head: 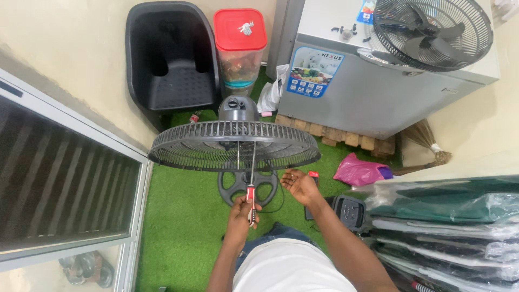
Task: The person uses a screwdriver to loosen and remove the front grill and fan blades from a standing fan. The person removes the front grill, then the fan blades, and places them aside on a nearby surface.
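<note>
Light: bright, even daylight, soft shadows.
Glare: mild on freezer [378, 81] top, upper right of frame.
Focus: sharp at centre, no motion blur.
Edges: wide-angle bend, left window [59, 178] frame bows.

Screwdriver [251, 201] in my left hand [241, 212]: glossy red/clear plastic handle, bright metal shaft. Fan guard [233, 144]: matt black wire, prob. metal. Turf floor [178, 216]: rough synthetic. Pallet [346, 138]: bare wood. Freezer [373, 92]: smooth grey metal.

Green turf floor [178, 216], cream wall [65, 43], grey chest freezer [367, 97], black chair [170, 59].
</note>
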